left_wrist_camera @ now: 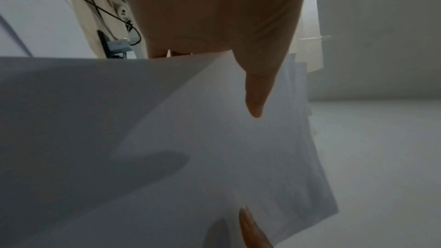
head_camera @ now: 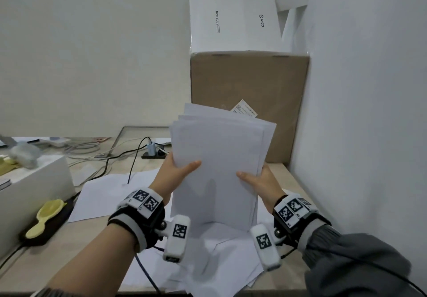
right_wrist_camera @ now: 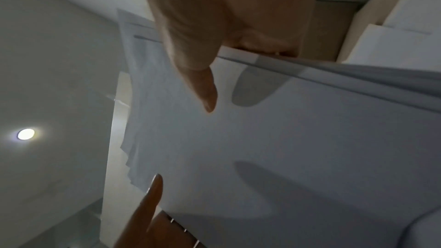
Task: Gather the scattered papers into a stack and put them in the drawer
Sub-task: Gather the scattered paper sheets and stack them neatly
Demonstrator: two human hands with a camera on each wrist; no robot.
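White paper stack (head_camera: 217, 158) upright, both grips pinching sides: left hand (head_camera: 172, 174), right hand (head_camera: 258, 179); bottom edge seemingly on desk (head_camera: 92, 239).

Stack of papers (head_camera: 217, 169) held upright over desk (head_camera: 76, 246), bottom edge on loose sheets (head_camera: 221, 257) lying there. Sheet tops fanned, not flush. Left hand (head_camera: 172, 174) grips stack's left edge, thumb across front. Right hand (head_camera: 260, 180) grips right edge, thumb on front too. Cardboard box (head_camera: 249, 102) directly behind stack, white PICO box (head_camera: 235, 23) on top of it. Single sheet (head_camera: 101, 195) flat left of stack. Cables (head_camera: 108, 155) and power strip (head_camera: 153, 154) further left-back. Yellow spoon (head_camera: 45, 217) far left of stack.
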